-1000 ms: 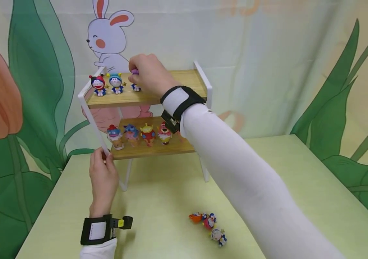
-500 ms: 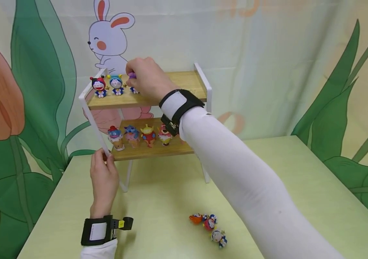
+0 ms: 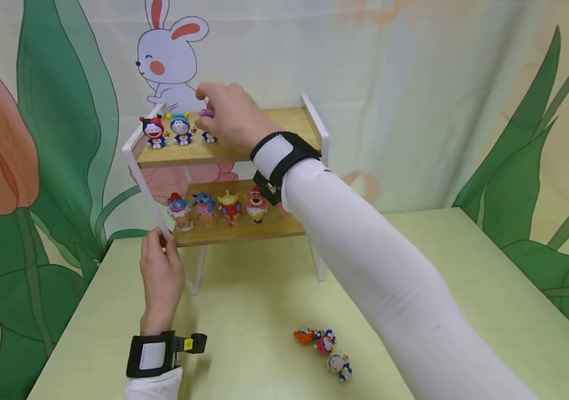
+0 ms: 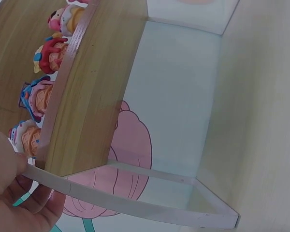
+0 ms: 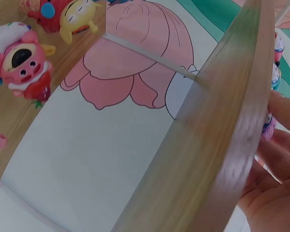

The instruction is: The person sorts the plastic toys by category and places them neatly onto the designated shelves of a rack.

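My right hand (image 3: 236, 116) is at the upper board of a small two-tier shelf (image 3: 244, 155), its fingers around a little figurine (image 3: 208, 136) with a purple hood. In the right wrist view the purple-hooded figurine (image 5: 268, 128) shows between the fingers, partly hidden by the board. To its left sit a red-and-black-hooded figurine (image 3: 154, 132) and a blue-hooded one (image 3: 181, 129), both upright. Lower down, my left hand (image 3: 161, 272) grips the shelf's white left frame beside the lower board; in the left wrist view its fingers curl around the frame (image 4: 135, 207).
Several ice-cream-cone character figurines (image 3: 229, 208) stand in a row on the lower board. On the table (image 3: 244, 311) in front lie an orange figurine (image 3: 304, 335), a red-hooded one (image 3: 324, 345) and a white-headed one (image 3: 337, 363). A printed curtain (image 3: 414, 111) hangs behind.
My right hand dips slightly, then rises a little with its index finger lifting over the purple hood. The figurine stays at about the same spot. My left hand keeps its hold on the frame.
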Tool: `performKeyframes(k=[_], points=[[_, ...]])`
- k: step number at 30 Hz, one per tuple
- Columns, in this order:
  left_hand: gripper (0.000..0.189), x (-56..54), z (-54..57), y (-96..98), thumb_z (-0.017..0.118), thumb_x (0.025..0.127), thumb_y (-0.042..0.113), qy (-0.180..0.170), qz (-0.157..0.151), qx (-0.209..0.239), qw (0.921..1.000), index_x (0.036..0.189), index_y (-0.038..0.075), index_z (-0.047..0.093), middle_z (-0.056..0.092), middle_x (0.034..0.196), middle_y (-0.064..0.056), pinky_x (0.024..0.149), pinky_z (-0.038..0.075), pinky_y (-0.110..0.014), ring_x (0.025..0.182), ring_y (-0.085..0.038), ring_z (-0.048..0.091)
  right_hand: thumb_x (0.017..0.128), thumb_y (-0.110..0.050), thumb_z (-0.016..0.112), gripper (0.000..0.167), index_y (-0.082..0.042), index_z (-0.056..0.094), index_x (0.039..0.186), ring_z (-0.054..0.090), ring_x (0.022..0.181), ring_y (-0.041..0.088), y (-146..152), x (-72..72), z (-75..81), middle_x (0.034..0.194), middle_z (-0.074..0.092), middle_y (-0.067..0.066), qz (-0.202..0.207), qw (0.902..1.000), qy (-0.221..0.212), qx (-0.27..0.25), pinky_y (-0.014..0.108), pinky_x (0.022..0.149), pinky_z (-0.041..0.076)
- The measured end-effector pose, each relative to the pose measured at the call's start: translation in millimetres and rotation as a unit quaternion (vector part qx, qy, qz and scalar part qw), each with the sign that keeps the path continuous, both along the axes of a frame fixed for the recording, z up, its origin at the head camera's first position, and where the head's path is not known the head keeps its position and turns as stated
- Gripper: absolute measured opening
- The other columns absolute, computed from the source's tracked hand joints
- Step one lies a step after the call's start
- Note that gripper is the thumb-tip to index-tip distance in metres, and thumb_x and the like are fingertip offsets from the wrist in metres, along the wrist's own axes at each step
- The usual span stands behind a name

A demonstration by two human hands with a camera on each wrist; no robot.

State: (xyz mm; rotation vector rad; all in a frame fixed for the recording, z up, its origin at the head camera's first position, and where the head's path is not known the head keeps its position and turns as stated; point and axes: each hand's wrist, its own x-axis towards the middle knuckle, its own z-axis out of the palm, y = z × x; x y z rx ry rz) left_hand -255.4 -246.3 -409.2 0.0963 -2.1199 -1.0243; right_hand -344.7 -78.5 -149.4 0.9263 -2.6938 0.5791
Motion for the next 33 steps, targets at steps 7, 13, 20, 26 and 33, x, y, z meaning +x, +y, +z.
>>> performKeyframes(k=[7, 13, 20, 26, 33], points=[[0.026, 1.1, 2.7, 2.0, 0.045, 0.103, 0.005, -0.012, 0.001, 0.002, 0.9999, 0.126, -0.007, 0.045, 0.049, 0.11, -0.021, 0.076, 0.045, -0.038, 0.095, -0.03, 0.051, 0.101, -0.043, 0.049, 0.05, -0.016, 0.047, 0.143, 0.054, 0.116, 0.01, 7, 0.3, 3.0, 0.137, 0.055, 0.001, 0.01, 0.9999, 0.002, 0.007, 0.022, 0.098, 0.039], [0.027, 0.2, 2.3, 2.8, 0.045, 0.103, 0.006, -0.014, 0.004, 0.001, 0.9999, 0.127, -0.007, 0.045, 0.049, 0.11, -0.02, 0.076, 0.045, -0.037, 0.095, -0.03, 0.051, 0.102, -0.052, 0.039, 0.058, -0.019, 0.039, 0.149, 0.045, 0.13, 0.014, 13, 7.8, 10.2, 0.145, 0.047, 0.0, -0.011, 0.9945, 0.056, 0.088, 0.03, 0.103, 0.039], [0.027, 0.7, 1.8, 0.9, 0.043, 0.104, 0.007, -0.009, 0.005, 0.005, 0.9999, 0.126, -0.007, 0.045, 0.049, 0.109, -0.021, 0.077, 0.046, -0.04, 0.095, -0.031, 0.05, 0.1, -0.06, 0.031, 0.065, -0.023, 0.03, 0.154, 0.031, 0.14, 0.02, 27, 27.5, 20.3, 0.154, 0.035, 0.002, -0.028, 0.9867, 0.087, 0.135, 0.041, 0.109, 0.033], [0.026, 2.3, 0.6, 0.8, 0.045, 0.103, 0.006, -0.008, 0.009, 0.001, 0.9999, 0.126, -0.007, 0.045, 0.049, 0.108, -0.021, 0.075, 0.045, -0.039, 0.093, -0.031, 0.05, 0.1, -0.06, 0.032, 0.064, -0.023, 0.034, 0.152, 0.025, 0.142, 0.02, 49, 52.6, 14.9, 0.156, 0.032, 0.002, -0.02, 0.9904, 0.107, 0.085, 0.042, 0.111, 0.028], [0.025, -0.6, 0.3, -0.6, 0.044, 0.103, 0.006, 0.0, 0.004, 0.003, 1.0, 0.124, -0.007, 0.045, 0.049, 0.108, -0.021, 0.077, 0.045, -0.04, 0.094, -0.031, 0.05, 0.102, -0.048, 0.043, 0.052, -0.016, 0.047, 0.143, 0.034, 0.136, 0.022, 82, 73.3, -12.5, 0.146, 0.045, 0.004, 0.006, 0.9932, 0.117, 0.005, 0.035, 0.11, 0.027]])
